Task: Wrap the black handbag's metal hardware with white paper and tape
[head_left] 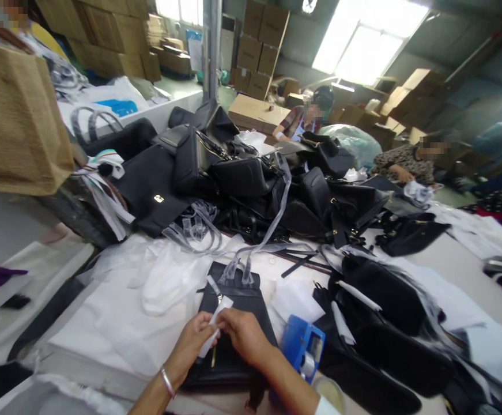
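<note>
Here, both hands (220,337) pinch white paper strip (214,327) (crinkled).

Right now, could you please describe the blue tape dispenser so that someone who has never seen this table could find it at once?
Start at the long work table heaped with black handbags. At its near edge, the person's left hand and right hand pinch a white strip over a flat black bag. Just right of that bag stands the tape dispenser, the only bright blue plastic thing among black bags and white paper.

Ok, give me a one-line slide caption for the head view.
Both hands, left hand and right hand, hold a white strip over a black handbag, beside a blue tape dispenser.
</note>
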Demonstrator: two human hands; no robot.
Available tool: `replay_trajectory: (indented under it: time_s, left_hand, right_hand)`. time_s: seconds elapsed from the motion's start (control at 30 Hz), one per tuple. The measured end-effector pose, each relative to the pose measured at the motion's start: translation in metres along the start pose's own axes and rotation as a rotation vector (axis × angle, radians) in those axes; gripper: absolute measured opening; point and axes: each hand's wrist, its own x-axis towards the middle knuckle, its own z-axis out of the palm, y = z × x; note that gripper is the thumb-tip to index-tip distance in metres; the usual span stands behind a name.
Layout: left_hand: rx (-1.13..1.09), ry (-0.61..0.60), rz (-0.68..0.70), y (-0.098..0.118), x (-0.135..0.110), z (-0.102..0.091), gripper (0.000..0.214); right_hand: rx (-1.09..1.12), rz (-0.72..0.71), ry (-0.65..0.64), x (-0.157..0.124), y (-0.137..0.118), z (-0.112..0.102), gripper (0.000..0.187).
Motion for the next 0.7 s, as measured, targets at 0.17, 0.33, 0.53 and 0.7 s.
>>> replay_trajectory:
  time_s: [0.17, 0.33, 0.53, 0.7]
  left_hand:
    - [-0.002, -0.033, 0.028, -0.009, 0.004, -0.005, 0.032]
    - [0.060, -0.068, 0.067, -0.013, 0.006, -0.006, 0.026]
    - [0.182, -0.072, 0.110, -0.010, 0.010, -0.001, 0.024]
    - [0.142, 0.038, 0.011, -0.011, 0.016, 0.008, 0.033]
  right_hand:
    - [-0.071, 0.051, -0.062, 0.008, 0.006, 0.001, 0.040]
    - [-0.094, 0.158, -0.078, 0.012, 0.015, 0.001, 0.060]
    - [-0.029, 0.218, -0.088, 0.014, 0.019, -0.005, 0.063]
    - [0.002, 0.205, -0.077, 0.012, 0.022, -0.006, 0.061]
